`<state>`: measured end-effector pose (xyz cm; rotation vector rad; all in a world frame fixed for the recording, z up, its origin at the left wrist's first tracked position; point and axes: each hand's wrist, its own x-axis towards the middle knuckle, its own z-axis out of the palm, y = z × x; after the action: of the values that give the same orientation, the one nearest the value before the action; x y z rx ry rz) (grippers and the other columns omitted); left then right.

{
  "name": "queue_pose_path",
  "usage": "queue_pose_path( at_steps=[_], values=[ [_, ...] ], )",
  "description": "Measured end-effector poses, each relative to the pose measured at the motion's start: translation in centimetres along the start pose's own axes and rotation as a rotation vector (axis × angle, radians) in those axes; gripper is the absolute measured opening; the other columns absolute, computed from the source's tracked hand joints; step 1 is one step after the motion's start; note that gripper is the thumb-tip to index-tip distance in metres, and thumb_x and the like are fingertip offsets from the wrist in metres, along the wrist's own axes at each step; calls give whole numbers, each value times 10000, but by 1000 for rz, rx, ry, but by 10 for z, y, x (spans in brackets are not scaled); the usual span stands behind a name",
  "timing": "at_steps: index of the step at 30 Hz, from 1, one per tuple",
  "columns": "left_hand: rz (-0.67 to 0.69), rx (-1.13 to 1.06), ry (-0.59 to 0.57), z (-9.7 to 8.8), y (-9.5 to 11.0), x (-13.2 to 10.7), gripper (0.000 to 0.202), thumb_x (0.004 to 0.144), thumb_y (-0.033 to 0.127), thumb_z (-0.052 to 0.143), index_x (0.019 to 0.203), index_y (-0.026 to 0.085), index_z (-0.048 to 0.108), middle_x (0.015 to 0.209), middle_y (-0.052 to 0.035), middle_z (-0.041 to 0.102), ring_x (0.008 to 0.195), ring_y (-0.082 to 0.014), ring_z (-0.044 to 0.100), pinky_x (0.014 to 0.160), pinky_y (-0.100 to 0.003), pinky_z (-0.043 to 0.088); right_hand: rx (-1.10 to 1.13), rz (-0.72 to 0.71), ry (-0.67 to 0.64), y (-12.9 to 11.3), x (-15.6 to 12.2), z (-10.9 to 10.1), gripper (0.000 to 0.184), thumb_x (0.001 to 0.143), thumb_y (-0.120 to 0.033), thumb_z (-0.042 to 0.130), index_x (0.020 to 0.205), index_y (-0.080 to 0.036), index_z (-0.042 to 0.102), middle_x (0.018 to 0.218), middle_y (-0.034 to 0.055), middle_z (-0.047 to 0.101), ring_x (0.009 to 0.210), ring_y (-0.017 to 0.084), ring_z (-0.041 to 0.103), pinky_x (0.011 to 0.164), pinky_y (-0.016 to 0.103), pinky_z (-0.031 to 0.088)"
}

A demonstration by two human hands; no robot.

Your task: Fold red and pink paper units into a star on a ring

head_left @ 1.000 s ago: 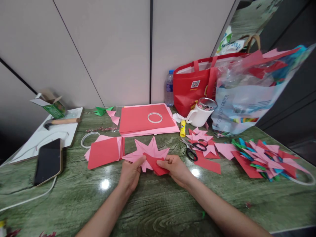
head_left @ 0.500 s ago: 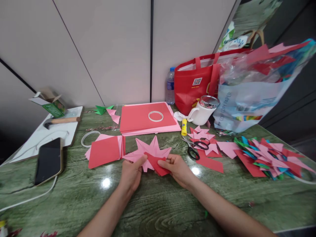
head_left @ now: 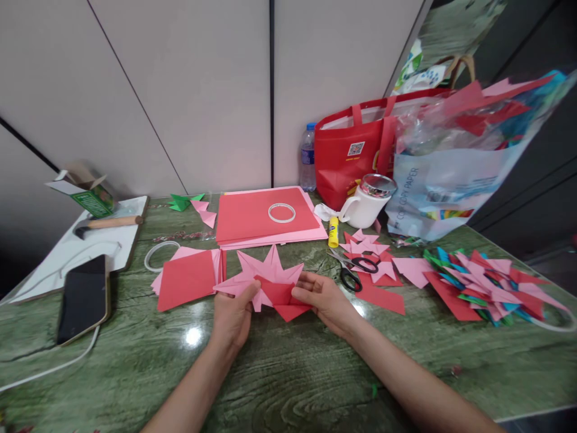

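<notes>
Between both hands, just above the table, is a pink folded paper star (head_left: pixel 265 269) with several points. A red folded paper piece (head_left: pixel 280 296) lies over the star's near right side. My left hand (head_left: pixel 233 310) pinches the star's left part, thumb on top near the red piece's left corner. My right hand (head_left: pixel 322 299) grips the red piece at its right edge, thumb on top and fingers behind. Whether the right fingers also hold the star is hidden. Left of the star is a stack of red and pink paper squares (head_left: pixel 187 279).
Behind lie red and pink sheets (head_left: pixel 252 216) with a tape roll (head_left: pixel 282 213) on top. Scissors (head_left: pixel 351 270), a yellow glue stick (head_left: pixel 333 233), a white mug (head_left: pixel 363 207) and a pile of folded paper (head_left: pixel 491 285) are to the right. A phone (head_left: pixel 84 299) and hammer (head_left: pixel 108 223) are left.
The red piece now spreads wider across the star, with a larger flap at its lower right. My right thumb has shifted slightly along its edge. The whole view has shifted a little.
</notes>
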<state>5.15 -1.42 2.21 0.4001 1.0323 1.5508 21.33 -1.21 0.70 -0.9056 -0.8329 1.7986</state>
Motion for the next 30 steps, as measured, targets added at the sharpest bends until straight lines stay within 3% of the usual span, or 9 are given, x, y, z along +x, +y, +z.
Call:
queue_pose_path(
  at_steps=[6, 16, 23, 30],
  values=[
    [23, 19, 3, 2, 1, -3, 257, 447, 97, 829, 666, 87, 695, 699, -51, 729, 654, -129, 657, 655, -212, 544, -30, 21, -44, 0, -2, 2, 365, 585, -256, 791, 917, -144, 688, 796, 59, 730, 697, 154, 671, 721, 275, 499],
    [-4, 18, -23, 4, 3, -6, 299, 463, 94, 826, 731, 92, 696, 731, -58, 729, 677, -139, 659, 670, -231, 544, -46, 33, 54, 0, -4, 5, 246, 558, -286, 804, 709, -130, 688, 640, 29, 712, 591, 121, 642, 606, 220, 471],
    [22, 46, 13, 5, 2, -9, 276, 442, 110, 831, 679, 90, 691, 695, -45, 724, 639, -133, 651, 655, -225, 538, -26, 23, 34, 2, -5, 6, 301, 546, -276, 805, 788, -138, 692, 739, 45, 726, 654, 155, 663, 689, 282, 507],
    [75, 135, -71, 6, 2, -13, 251, 494, 135, 810, 718, 114, 697, 744, -49, 724, 744, -188, 663, 743, -294, 526, -72, -28, 62, 6, -5, 7, 323, 520, -286, 818, 797, -154, 717, 795, 52, 731, 737, 195, 664, 759, 345, 510]
  ],
)
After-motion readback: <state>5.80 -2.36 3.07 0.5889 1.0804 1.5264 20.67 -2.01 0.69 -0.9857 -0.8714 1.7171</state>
